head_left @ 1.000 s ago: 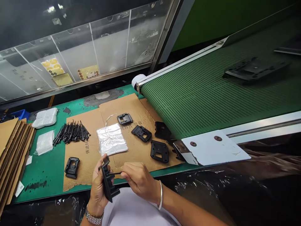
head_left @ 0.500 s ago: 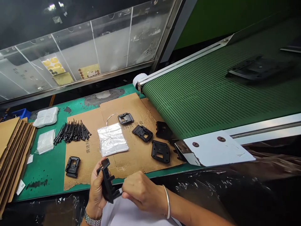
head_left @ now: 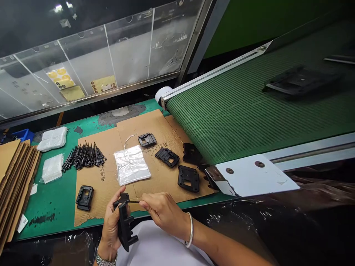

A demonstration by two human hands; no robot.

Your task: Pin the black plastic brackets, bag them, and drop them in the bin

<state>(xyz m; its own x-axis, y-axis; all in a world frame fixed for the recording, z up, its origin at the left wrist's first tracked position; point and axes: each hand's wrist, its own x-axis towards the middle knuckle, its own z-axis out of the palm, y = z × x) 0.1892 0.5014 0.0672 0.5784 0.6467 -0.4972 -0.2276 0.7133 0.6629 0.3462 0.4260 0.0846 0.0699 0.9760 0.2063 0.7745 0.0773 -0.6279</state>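
Note:
My left hand (head_left: 111,225) grips a black plastic part (head_left: 126,225), held upright and edge-on near the table's front edge. From the right, my right hand (head_left: 163,212) pinches a thin black rod (head_left: 134,202), whose far end meets the upper end of the part. Beyond my hands, a stack of clear plastic bags (head_left: 131,164) lies on a cardboard sheet (head_left: 104,199). A pile of black pins (head_left: 84,155) is at the left of the sheet. One flat black frame (head_left: 84,197) lies at its lower left, and several more, such as a square one (head_left: 188,178), are at its right.
A green conveyor belt (head_left: 235,111) slopes down from the right, with a black part (head_left: 302,80) on it. Its white end plate (head_left: 255,175) juts over the table's right front. Stacked cardboard (head_left: 16,188) stands at left, beside more bags (head_left: 52,168) and a blue bin (head_left: 23,136).
My right hand has moved up, from the lower end of the held part to its upper end, where the thin rod now shows. The held part has dropped slightly and turned.

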